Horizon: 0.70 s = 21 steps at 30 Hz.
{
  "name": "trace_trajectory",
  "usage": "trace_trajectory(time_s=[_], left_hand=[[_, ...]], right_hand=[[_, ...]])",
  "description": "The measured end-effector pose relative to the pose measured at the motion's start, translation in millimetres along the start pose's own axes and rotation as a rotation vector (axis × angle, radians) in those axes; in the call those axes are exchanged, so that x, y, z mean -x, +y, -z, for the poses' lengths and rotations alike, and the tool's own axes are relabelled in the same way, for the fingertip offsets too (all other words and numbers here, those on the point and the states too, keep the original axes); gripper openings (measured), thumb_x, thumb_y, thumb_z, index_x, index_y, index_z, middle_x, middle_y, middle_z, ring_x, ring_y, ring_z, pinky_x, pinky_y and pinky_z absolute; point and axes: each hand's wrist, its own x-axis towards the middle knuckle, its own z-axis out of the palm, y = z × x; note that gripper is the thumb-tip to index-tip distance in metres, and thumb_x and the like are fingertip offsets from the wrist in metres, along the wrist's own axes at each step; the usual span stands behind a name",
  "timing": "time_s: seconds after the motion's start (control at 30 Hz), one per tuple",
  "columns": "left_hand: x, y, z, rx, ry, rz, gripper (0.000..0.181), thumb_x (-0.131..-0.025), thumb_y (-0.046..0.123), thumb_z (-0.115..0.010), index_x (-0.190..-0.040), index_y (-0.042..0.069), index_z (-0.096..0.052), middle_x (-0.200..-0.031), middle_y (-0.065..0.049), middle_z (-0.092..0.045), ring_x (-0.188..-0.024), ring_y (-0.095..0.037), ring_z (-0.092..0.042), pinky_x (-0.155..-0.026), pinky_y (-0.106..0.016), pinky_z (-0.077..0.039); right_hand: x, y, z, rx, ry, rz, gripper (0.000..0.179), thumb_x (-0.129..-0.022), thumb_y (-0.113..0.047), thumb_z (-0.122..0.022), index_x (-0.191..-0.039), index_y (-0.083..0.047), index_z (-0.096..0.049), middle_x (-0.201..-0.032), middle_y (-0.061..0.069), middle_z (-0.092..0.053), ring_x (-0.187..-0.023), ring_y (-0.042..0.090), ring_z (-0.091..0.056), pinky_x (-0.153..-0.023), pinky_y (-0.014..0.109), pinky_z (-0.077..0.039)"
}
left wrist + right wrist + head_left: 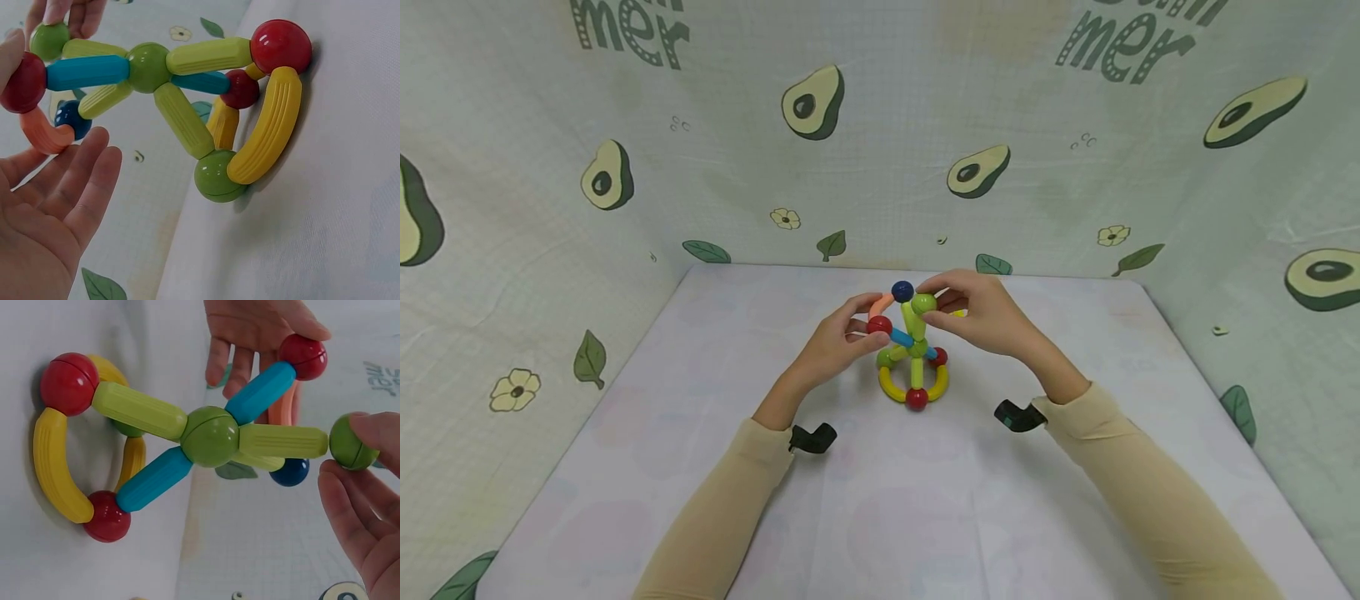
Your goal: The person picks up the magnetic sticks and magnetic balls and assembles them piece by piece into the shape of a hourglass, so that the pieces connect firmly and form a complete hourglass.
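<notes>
A magnetic stick-and-ball toy (918, 348) stands on the table, with a ring of yellow curved sticks (275, 128) and balls at its base. Straight sticks branch from a central green ball (211, 436). My left hand (833, 340) holds the upper left side, its thumb at a red ball (880, 326) and its fingers by an orange curved stick (45, 134). That stick runs to a dark blue ball (902, 291). With thumb and fingertips, my right hand (981, 310) pinches a green ball (354, 442) at the end of an upper green stick (284, 440).
The pale cloth-covered table (895, 508) meets an avocado-print curtain (880, 200) at the back and sides. A small yellow piece (958, 313) shows behind my right hand, mostly hidden. Black wrist cameras hang at the left cuff (812, 438) and right cuff (1019, 416).
</notes>
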Motion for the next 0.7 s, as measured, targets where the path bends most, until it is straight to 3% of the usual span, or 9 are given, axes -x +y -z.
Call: trace_trajectory(time_s=[0.7], left_hand=[[-0.4, -0.6, 0.1, 0.003, -0.001, 0.008, 0.072, -0.098, 0.041, -0.078, -0.16, 0.029, -0.044, -0.155, 0.0, -0.051, -0.118, -0.023, -0.066, -0.101, -0.041, -0.059]], right_hand=[[-6.9, 5.9, -4.8, -0.009, -0.029, -0.036, 0.04, -0.096, -0.013, -0.081, -0.134, -0.009, -0.069, -0.129, 0.007, -0.069, -0.104, 0.022, -0.073, -0.096, 0.043, -0.062]])
